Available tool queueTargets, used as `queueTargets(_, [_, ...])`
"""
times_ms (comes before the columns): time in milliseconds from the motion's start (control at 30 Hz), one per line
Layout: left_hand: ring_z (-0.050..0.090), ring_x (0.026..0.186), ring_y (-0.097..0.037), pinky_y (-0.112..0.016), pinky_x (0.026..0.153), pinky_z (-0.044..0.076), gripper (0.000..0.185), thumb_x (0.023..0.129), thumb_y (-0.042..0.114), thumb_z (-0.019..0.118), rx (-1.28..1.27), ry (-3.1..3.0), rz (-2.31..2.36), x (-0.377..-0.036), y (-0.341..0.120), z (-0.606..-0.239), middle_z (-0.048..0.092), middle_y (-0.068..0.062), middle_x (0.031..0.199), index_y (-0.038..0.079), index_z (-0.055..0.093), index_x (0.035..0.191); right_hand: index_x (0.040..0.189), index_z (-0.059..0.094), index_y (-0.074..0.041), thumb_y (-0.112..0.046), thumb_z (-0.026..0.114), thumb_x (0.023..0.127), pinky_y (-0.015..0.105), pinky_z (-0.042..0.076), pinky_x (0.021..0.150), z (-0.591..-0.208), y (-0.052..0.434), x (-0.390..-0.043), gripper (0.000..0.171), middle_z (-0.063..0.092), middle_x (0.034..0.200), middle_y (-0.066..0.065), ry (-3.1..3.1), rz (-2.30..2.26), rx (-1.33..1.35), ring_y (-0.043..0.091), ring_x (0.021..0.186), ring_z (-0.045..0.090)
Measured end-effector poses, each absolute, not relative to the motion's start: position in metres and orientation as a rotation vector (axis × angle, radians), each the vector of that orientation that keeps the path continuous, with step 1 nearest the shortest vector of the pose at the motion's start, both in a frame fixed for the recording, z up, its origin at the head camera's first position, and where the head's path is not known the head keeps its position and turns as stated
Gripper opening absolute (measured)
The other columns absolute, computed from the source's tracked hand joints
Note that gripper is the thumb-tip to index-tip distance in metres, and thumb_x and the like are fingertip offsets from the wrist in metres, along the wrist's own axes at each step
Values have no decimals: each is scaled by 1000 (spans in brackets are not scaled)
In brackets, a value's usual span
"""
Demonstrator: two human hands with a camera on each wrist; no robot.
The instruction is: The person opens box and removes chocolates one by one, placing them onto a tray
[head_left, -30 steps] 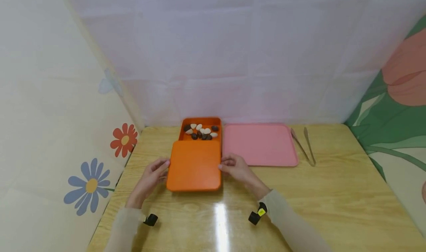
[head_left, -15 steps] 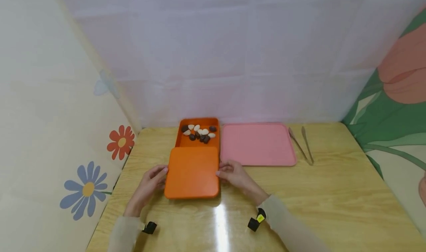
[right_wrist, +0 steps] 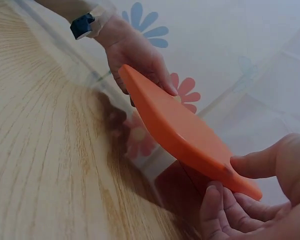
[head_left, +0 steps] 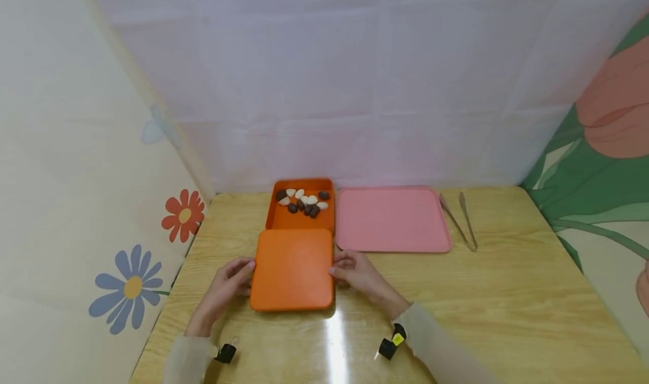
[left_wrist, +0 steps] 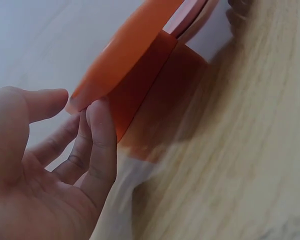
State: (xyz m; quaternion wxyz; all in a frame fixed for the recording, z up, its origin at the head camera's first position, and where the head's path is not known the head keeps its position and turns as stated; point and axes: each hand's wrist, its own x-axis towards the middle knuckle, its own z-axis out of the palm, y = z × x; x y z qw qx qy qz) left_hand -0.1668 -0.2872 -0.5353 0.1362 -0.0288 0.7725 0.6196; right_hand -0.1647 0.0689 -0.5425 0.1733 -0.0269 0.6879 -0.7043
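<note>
An orange lid (head_left: pixel 292 268) is held flat just above the wooden table (head_left: pixel 507 294), in front of an open orange box (head_left: pixel 300 219). My left hand (head_left: pixel 225 285) pinches its left edge, thumb on top, fingers below (left_wrist: pixel 95 135). My right hand (head_left: pixel 357 271) pinches the right edge in the same way (right_wrist: pixel 230 185). The box holds several dark and white almond-shaped pieces (head_left: pixel 303 199) at its far end. In the right wrist view the lid (right_wrist: pixel 175 130) tilts, raised off the table.
A pink tray (head_left: pixel 391 219) lies right of the box. Metal tongs (head_left: pixel 463 220) lie beyond the tray's right edge. Walls close the table at the back and left; a flowered panel (head_left: pixel 137 282) stands on the left.
Both hands have drawn the lid toward me, off the box. More of the box's inside now shows.
</note>
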Motion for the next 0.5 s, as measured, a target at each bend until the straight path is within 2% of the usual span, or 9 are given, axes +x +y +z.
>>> queueTargets(200, [73,89,-16,-32,72,64,48,112,33,58,-75,2250,1746,-164,-285,-535,71,-2,115,-4,58,144,123,61,9,-4,75,96,32,62,73,-543,71,-163,33,68,98,8,1937,-2001,-72,16,80,67])
queueTargets(500, [71,92,-19,-33,75,65,47,110,30,63,-29,2287,1628,-160,-285,-537,69,-13,119,-2,58,143,122,60,11,-1,74,96,35,66,73,-548,70,-159,32,70,98,11,1946,-1970,-73,17,78,69])
